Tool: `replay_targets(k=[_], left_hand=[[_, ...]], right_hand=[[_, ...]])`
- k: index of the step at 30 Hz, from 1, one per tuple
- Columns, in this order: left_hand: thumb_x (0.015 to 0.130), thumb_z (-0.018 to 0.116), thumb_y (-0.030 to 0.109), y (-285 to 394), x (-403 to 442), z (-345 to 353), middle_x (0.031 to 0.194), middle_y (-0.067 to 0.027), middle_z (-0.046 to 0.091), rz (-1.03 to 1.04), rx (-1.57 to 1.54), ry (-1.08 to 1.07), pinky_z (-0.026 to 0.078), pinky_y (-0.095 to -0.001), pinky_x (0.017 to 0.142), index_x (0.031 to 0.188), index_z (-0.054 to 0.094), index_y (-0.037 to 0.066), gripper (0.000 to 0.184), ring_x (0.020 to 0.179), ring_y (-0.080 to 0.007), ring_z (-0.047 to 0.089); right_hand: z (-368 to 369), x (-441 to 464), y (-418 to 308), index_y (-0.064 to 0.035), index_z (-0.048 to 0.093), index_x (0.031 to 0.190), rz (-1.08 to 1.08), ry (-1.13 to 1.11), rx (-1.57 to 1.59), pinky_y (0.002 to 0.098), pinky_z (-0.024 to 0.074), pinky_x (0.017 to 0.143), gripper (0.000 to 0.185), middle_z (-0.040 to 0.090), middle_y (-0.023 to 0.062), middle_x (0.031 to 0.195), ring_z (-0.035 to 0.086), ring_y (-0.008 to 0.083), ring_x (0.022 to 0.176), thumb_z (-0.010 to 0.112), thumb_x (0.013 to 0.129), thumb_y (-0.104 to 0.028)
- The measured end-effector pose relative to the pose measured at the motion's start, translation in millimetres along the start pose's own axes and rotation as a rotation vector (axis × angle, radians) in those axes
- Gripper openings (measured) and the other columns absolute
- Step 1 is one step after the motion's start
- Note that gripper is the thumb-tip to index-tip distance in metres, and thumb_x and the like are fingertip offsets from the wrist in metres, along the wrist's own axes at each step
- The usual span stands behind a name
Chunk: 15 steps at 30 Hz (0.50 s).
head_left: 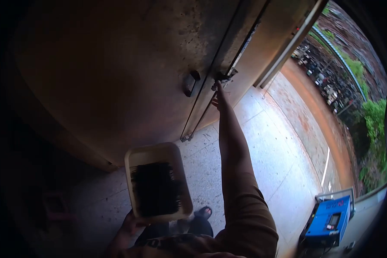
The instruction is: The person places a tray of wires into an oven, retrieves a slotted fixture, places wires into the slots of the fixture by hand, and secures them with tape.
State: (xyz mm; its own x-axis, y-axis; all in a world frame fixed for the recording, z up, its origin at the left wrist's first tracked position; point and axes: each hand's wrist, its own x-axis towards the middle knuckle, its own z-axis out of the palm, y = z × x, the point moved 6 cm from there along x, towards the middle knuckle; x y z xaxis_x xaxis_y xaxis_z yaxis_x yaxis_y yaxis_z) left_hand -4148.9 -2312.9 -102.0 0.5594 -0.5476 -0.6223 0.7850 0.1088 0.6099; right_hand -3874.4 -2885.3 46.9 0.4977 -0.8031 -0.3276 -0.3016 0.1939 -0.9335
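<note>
A cream tray (188,202) filled with dark pieces is held low in front of my body. My left hand (131,225) grips its near left corner from below. My right arm stretches forward to the large metal door (137,86), where my right hand (219,96) is at the dark latch (225,77). The fingers there are partly hidden in shadow, and their hold on the latch is hard to make out. A dark handle (191,83) stands out from the door left of the latch.
Pale concrete floor (262,142) stretches from the door to an opening on the right. A blue machine (330,219) stands at the lower right. Outside are a dirt strip (314,101), rows of piled objects (322,79) and green plants (376,120).
</note>
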Motion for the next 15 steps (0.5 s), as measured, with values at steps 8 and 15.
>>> replay_targets(k=[8, 15], left_hand=[[0.082, 0.055, 0.007, -85, 32, 71, 0.11, -0.0147, 0.061, 0.055, -0.232, 0.356, 0.059, -0.0405, 0.071, 0.13, 0.043, 0.007, 0.049, 0.087, -0.0319, 0.066], [0.085, 0.057, 0.011, -169, 89, 156, 0.106, -0.0131, 0.062, 0.257, -0.49, 0.415, 0.059, -0.0383, 0.07, 0.127, 0.047, 0.008, 0.043, 0.086, -0.0292, 0.067]], right_hand=[[-67, 198, 123, -0.0236, 0.018, 0.145, 0.249, -0.319, 0.384, 0.0431, 0.052, 0.078, 0.083, 0.047, 0.0189, 0.122, 0.06, 0.0356, 0.097, 0.067, 0.08, -0.041], [4, 89, -7, -0.0172, 0.045, 0.124, 0.14, -0.514, 0.319, 0.0418, 0.0479, 0.086, 0.059, 0.049, 0.0162, 0.118, 0.057, 0.0322, 0.1, 0.065, 0.079, -0.049]])
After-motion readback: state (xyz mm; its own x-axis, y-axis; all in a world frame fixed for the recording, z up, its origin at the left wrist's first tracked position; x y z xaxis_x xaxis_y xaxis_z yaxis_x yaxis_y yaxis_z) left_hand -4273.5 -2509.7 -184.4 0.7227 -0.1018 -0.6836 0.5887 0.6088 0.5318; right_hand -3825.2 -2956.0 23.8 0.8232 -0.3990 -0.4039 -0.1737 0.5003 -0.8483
